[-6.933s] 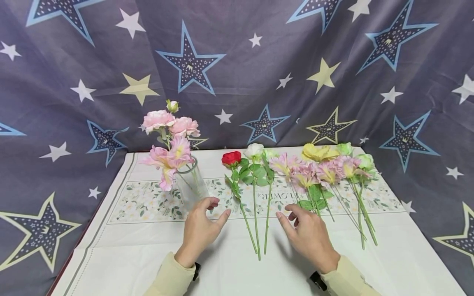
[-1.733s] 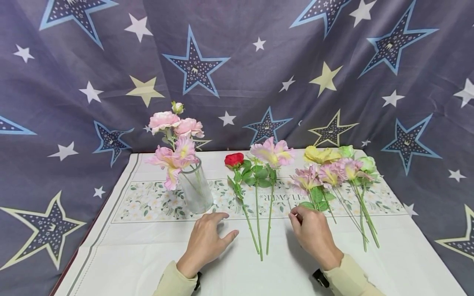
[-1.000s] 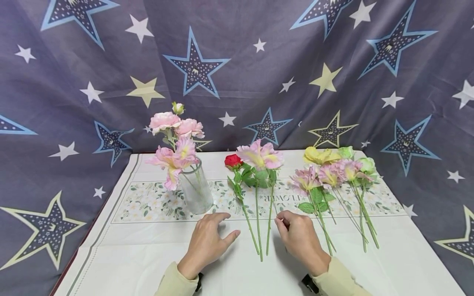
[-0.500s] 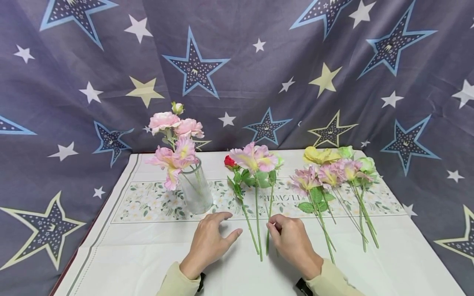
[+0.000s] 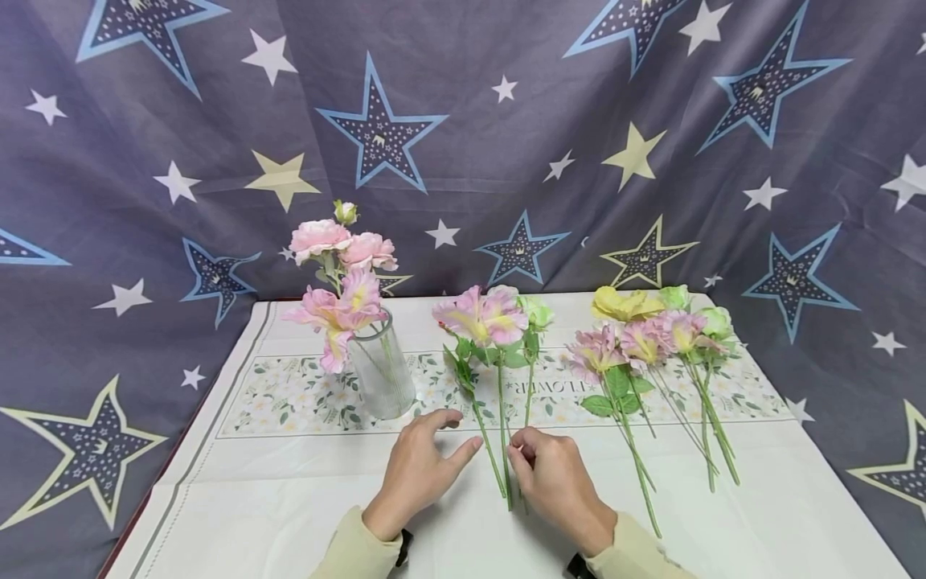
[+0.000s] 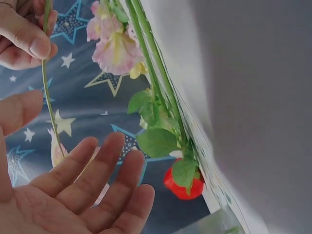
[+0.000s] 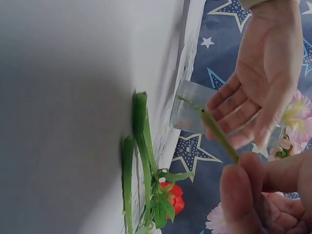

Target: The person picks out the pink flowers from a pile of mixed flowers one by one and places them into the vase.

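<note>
My right hand [image 5: 560, 482] pinches the thin stem [image 7: 220, 136] of a pink-and-yellow artificial flower [image 5: 483, 315] between thumb and fingertips. The stem is raised off the table, its cut end pointing toward my left hand in the right wrist view. My left hand [image 5: 419, 470] holds nothing; its fingers are relaxed and spread close to that stem. Behind the held bloom lie three single-stem flowers: a red rose [image 6: 184, 184], mostly covered in the head view, a white one, and a pale green one [image 5: 535, 312]. A clear vase [image 5: 383, 374] stands beyond my left hand.
Pink peonies [image 5: 320, 238] and a pink-and-yellow bloom [image 5: 334, 318] stand in the vase. On the right lie several more flowers, including a yellow one [image 5: 625, 304] and pink ones [image 5: 599, 351]. A white tablecloth [image 5: 289, 498] with a floral band covers the table; a starry curtain [image 5: 463, 129] hangs behind.
The pink-and-yellow flower lay on the table earlier; my right hand picked it up and carried it left, over the red rose. My left hand has shifted slightly right.
</note>
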A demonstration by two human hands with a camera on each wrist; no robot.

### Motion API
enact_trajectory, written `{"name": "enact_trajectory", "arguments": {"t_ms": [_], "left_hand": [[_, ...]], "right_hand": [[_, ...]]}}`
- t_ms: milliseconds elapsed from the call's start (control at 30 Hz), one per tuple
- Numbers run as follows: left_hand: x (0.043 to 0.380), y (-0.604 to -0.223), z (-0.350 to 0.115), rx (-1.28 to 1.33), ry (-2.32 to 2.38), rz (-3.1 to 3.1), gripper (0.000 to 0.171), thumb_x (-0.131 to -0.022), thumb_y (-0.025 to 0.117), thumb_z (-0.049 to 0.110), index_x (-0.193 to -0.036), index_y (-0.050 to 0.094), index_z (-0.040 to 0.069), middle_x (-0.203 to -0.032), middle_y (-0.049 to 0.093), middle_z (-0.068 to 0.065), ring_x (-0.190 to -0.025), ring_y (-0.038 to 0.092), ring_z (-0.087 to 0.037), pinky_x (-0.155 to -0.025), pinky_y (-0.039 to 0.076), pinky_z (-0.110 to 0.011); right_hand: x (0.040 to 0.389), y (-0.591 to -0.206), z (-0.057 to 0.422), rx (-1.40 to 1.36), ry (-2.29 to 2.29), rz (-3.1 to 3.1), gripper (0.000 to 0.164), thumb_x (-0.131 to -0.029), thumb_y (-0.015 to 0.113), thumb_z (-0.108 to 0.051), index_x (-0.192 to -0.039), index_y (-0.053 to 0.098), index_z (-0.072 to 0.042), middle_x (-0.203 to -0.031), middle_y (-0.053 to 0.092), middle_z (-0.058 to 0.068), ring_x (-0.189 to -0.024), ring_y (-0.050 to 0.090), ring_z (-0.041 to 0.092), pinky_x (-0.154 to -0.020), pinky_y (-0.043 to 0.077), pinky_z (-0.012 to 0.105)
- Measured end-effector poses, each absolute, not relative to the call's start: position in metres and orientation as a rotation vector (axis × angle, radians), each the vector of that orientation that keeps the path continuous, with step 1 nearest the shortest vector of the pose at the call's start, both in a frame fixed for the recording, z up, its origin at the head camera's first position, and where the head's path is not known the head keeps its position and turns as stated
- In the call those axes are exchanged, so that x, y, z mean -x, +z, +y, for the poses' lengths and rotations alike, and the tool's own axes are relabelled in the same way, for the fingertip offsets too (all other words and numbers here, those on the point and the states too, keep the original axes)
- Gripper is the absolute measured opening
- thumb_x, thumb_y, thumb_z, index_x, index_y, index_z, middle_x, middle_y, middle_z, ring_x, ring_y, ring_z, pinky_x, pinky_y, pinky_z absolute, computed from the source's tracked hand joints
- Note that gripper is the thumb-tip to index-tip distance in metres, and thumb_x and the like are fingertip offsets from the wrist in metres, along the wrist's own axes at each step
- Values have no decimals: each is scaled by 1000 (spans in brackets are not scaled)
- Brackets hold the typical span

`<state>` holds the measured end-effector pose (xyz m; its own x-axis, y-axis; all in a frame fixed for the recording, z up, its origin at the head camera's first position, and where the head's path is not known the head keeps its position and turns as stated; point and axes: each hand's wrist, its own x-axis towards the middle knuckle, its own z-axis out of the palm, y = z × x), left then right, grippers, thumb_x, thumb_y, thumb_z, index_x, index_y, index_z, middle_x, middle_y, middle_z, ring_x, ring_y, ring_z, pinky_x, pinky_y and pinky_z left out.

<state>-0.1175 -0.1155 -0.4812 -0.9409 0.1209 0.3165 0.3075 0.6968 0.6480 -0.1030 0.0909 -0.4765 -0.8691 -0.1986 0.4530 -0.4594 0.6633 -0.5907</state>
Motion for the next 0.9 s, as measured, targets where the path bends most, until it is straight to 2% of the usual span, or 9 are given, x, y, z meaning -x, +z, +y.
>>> {"name": "enact_trajectory", "arguments": {"t_ms": [267,433,667,800,900], "left_hand": [[123,-478,-107,357,-1283,-2572,30,-90,80,36,-111,73,15,-99,76,-2,-97,71,-23,-87,53,-50],[129,-477,-102,360,-1424,-2507,23,-92,78,33,-107,73,16,-92,75,4,-91,72,-21,-85,56,-51],[137,-475,-97,348,-1509,-2435,21,-95,76,30,-103,75,10,-88,73,5,-79,68,-10,-74,58,-39],[139,-473,-94,334,-1571,-2430,11,-95,76,21,-98,75,11,-84,73,5,-75,66,-9,-70,56,-28],[138,-471,-91,324,-1612,-2433,6,-95,76,16,-95,75,11,-81,73,6,-72,66,-8,-68,54,-24]], "right_hand": [[99,-476,85,-549,1081,-2498,22,-82,82,2,-78,68,-14,-58,58,-14,-49,45,-9,-44,38,13],[98,-478,83,-561,1098,-2485,24,-82,83,2,-76,66,-15,-57,58,-15,-49,45,-10,-44,38,12],[96,-481,80,-603,1099,-2485,25,-81,82,3,-75,66,-14,-58,58,-14,-49,44,-12,-43,38,11],[95,-482,79,-625,1107,-2474,25,-80,83,3,-75,66,-14,-58,59,-13,-49,45,-12,-44,39,11],[94,-481,77,-639,1116,-2472,25,-80,83,3,-75,66,-15,-59,60,-13,-50,46,-12,-44,39,10]]}}
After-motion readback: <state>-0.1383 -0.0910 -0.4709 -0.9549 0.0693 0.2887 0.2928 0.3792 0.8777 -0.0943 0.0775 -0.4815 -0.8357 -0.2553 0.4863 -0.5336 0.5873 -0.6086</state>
